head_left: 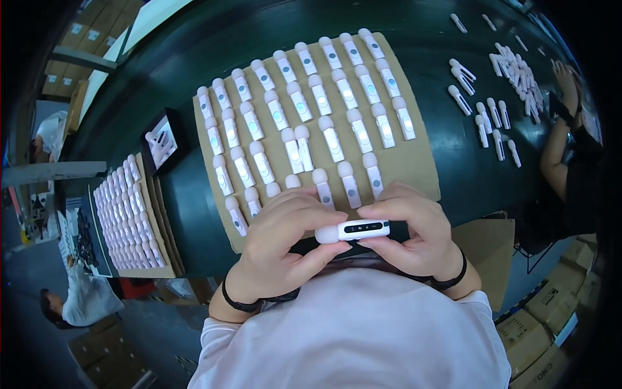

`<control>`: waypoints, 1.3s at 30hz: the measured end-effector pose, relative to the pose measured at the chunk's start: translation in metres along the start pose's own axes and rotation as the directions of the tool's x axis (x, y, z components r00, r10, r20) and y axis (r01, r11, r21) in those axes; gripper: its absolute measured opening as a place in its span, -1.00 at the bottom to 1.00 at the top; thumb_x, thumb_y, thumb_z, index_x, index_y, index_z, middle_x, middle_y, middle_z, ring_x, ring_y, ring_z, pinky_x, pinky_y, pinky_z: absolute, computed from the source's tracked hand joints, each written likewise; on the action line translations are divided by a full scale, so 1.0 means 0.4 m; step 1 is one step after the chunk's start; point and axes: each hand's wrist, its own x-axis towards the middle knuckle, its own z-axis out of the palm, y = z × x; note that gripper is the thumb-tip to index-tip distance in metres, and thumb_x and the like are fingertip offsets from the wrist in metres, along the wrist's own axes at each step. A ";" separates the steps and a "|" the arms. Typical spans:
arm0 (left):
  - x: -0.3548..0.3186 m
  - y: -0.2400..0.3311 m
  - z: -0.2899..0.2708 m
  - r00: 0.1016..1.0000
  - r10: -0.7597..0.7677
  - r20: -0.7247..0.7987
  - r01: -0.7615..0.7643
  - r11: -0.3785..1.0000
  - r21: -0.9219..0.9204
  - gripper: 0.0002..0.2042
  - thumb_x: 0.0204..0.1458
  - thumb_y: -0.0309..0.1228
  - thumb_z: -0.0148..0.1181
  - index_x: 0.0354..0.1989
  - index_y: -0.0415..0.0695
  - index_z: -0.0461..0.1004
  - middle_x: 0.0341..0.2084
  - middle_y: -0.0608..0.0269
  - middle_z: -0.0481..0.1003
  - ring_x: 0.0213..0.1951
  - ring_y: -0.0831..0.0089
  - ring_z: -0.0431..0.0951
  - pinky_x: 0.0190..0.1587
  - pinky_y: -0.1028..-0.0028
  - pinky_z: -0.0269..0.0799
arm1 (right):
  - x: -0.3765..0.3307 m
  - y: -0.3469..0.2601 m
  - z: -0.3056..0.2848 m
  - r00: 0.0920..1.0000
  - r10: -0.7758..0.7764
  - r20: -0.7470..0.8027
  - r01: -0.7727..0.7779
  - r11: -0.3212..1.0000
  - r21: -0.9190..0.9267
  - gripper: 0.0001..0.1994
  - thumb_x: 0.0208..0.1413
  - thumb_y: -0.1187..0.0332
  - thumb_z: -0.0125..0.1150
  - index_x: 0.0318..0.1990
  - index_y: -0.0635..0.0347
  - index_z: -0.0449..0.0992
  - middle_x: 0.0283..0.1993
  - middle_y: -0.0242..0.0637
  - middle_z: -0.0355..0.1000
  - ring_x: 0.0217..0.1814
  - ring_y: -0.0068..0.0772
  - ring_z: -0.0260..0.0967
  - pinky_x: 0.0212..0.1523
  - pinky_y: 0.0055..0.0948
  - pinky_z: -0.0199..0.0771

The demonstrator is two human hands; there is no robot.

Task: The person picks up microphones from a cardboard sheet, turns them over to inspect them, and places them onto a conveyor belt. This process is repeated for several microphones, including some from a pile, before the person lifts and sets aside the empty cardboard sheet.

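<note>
Between both hands lies a small white wand-shaped device (364,229), held level, with a rounded pale-pink head and a black panel facing up. My left hand (280,238) pinches it at the head end between thumb and fingers. My right hand (414,228) grips the other end the same way. Just beyond my hands, a cardboard sheet (418,159) bears rows of similar wand-shaped devices (332,139), each with a round dot or shiny label on its body. Two of them lie side by side, touching, near the middle. My left hand partly covers the nearest row.
More devices lie piled (518,74) and scattered on the dark green table (447,175) at the right, near another person's arm (560,142). Left are a black box (170,144) and stacked cardboard sheets (170,240) with devices. Cartons (551,305) stand at lower right.
</note>
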 end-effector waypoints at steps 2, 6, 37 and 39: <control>-0.007 -0.009 0.003 0.998 0.030 -0.055 -0.032 0.999 -0.035 -0.69 -0.20 -0.50 0.42 -0.23 -0.25 0.53 -0.30 0.12 0.55 -0.24 0.23 0.55 0.09 0.14 0.33 | -0.002 -0.001 0.003 0.998 0.057 -0.024 -0.057 0.998 0.009 -0.71 -0.14 0.60 0.36 -0.18 0.29 0.53 -0.32 -0.22 0.49 -0.35 -0.30 0.42 -0.34 -0.41 0.36; -0.006 0.004 0.006 0.996 0.026 -0.089 -0.027 1.000 -0.006 -0.73 -0.20 -0.54 0.39 -0.26 -0.21 0.54 -0.37 0.16 0.53 -0.30 0.28 0.53 0.07 0.11 0.34 | -0.009 0.004 0.007 1.000 -0.018 -0.008 0.018 0.997 -0.079 -0.71 -0.14 0.58 0.37 -0.18 0.31 0.52 -0.32 -0.22 0.49 -0.35 -0.32 0.42 -0.34 -0.42 0.36; -0.031 -0.004 -0.042 0.996 -0.010 -0.090 0.021 0.992 0.122 -0.78 -0.17 -0.51 0.34 -0.30 -0.22 0.52 -0.18 0.05 0.50 -0.12 0.15 0.50 0.12 0.17 0.31 | -0.048 0.036 -0.078 0.989 -0.091 -0.115 0.022 0.870 -0.492 -0.69 -0.19 0.71 0.26 -0.21 0.31 0.47 -0.15 -0.08 0.47 -0.23 -0.17 0.47 -0.27 -0.34 0.46; -0.038 -0.005 -0.050 0.994 0.008 -0.109 0.005 0.993 0.116 -0.76 -0.20 -0.53 0.35 -0.29 -0.21 0.52 -0.19 0.06 0.51 -0.13 0.14 0.50 0.08 0.19 0.34 | -0.066 0.051 -0.097 0.993 -0.099 -0.060 0.050 0.834 -0.549 -0.70 -0.19 0.69 0.27 -0.22 0.30 0.47 -0.15 -0.09 0.47 -0.22 -0.15 0.47 -0.26 -0.33 0.46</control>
